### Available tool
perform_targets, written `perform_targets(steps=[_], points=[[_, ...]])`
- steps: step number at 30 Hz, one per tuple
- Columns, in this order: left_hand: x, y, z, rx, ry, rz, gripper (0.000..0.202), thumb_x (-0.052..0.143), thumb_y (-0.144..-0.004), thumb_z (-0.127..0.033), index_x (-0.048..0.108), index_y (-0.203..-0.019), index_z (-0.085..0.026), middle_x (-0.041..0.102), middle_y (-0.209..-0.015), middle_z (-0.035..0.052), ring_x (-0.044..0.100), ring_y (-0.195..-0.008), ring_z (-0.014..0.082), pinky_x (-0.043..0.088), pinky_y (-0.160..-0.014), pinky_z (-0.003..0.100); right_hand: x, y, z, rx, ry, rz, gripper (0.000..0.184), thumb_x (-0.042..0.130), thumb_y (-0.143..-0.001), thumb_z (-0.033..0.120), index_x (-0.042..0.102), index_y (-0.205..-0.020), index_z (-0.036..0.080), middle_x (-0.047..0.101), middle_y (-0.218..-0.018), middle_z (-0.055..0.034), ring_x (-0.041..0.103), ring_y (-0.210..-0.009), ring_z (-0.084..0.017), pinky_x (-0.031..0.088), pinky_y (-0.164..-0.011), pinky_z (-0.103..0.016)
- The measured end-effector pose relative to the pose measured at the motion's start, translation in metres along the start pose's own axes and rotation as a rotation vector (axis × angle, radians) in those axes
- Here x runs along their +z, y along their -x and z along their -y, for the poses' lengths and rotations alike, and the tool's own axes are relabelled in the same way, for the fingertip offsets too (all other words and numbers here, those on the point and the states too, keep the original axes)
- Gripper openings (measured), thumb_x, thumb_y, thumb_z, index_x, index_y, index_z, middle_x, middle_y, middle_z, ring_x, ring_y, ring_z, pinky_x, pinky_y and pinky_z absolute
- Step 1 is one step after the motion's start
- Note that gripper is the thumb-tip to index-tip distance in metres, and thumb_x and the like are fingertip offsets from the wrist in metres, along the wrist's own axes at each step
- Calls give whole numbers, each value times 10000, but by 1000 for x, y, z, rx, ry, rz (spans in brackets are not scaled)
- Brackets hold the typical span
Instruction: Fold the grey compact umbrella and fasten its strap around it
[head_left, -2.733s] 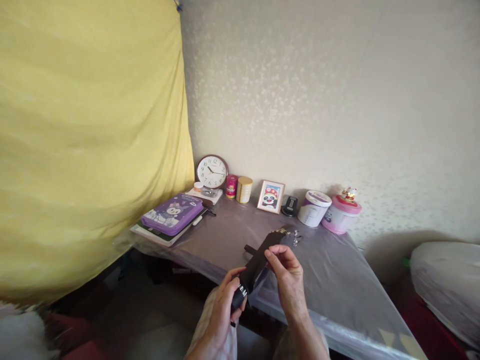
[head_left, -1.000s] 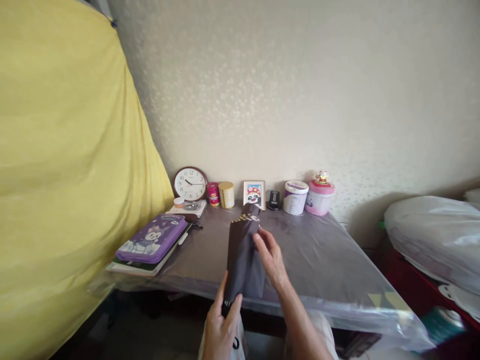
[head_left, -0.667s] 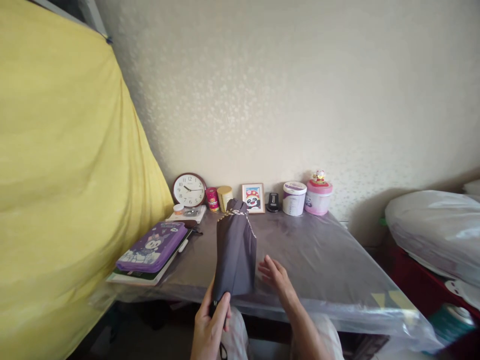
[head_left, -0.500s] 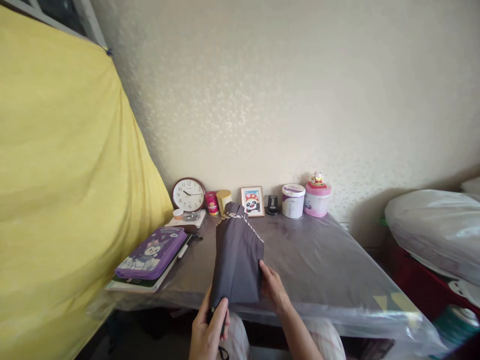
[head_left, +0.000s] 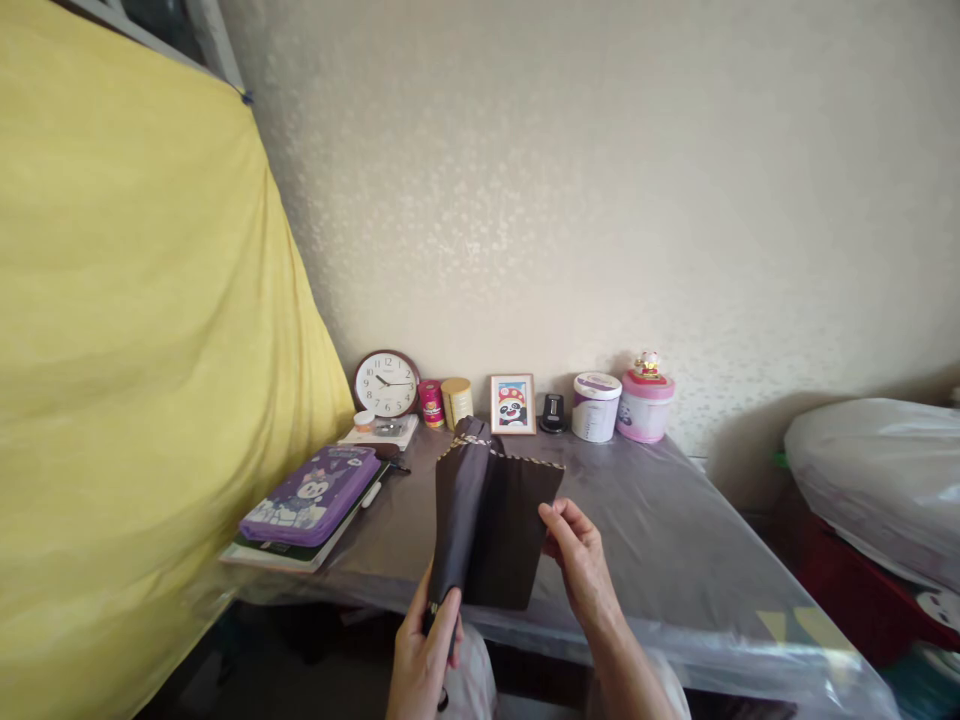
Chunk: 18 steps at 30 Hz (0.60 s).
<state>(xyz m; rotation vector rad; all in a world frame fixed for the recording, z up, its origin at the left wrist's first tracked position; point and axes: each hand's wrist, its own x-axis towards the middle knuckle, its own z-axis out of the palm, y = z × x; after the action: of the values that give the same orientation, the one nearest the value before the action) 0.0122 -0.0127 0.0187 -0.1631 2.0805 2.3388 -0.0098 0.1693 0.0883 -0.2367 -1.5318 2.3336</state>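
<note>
One dark folding umbrella is pointing away, over the desk | left grip is clasping its near end | right grip is pinching the outspread canopy panel, right of its long axis

Soft, muted light; pale glare on the tabletop; deep shadow beneath; frame edges stretched, softer.

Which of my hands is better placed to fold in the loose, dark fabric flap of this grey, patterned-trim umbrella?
Your right hand, probably: it pinches the dark flap by its outer edge. Your left hand is wrapped around the lower end of the umbrella, so it seems suited to steadying.
</note>
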Motion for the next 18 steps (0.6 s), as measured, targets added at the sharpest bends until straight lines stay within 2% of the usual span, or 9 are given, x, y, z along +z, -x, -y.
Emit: perform_targets(steps=[4, 7, 11, 14, 16, 18], points=[[4, 2, 1, -8, 22, 27, 720, 610, -683, -582, 477, -1240, -146, 484, -494, -62, 405, -410, 80, 348, -383, 171, 29, 5, 21, -76, 84, 155, 338, 724, -614, 425, 484, -639, 188, 432, -478, 92, 430, -398, -56, 396, -430, -181], [6, 5, 0, -19, 73, 84, 706, 594, -670, -622, 519, -1188, -149, 472, -490, -62, 389, -399, 73, 327, -379, 170, 50, 3, 25, -89, 102, 224, 355, 711, -619, 438, 463, -620, 184, 454, -484, 88, 444, -387, -54, 418, -426, -187], [7, 8, 3, -23, 123, 152, 605, 605, -636, -646, 588, -1003, -167, 472, -495, -61, 390, -402, 69, 322, -388, 171, 71, -4, 14, -59, 146, 284, 321, 662, -663, 433, 449, -643, 193, 504, -473, 77, 511, -381, -85, 415, -414, -194], [8, 8, 12, -36, 120, 183, 543, 624, -603, -653, 583, -853, -172, 480, -489, -62, 387, -391, 61, 319, -389, 173, 82, -8, 0, -75, 282, 289, 244, 589, -730, 387, 445, -655, 206, 543, -484, 60, 572, -414, -119, 403, -415, -196], [10, 7, 20, -56, 106, 160, 536, 623, -588, -659, 571, -822, -179, 492, -493, -60, 393, -387, 62, 319, -386, 177, 87, -9, -7, -139, 433, 272, 194, 538, -769, 343, 452, -655, 211, 566, -499, 47, 601, -445, -134, 396, -427, -196], [13, 7, 25, -97, 66, 88, 558, 619, -556, -679, 567, -812, -186, 495, -484, -60, 399, -378, 71, 317, -373, 184, 91, -8, -11, -245, 639, 234, 159, 504, -791, 294, 480, -658, 210, 595, -523, 28, 618, -485, -137, 392, -459, -197]])
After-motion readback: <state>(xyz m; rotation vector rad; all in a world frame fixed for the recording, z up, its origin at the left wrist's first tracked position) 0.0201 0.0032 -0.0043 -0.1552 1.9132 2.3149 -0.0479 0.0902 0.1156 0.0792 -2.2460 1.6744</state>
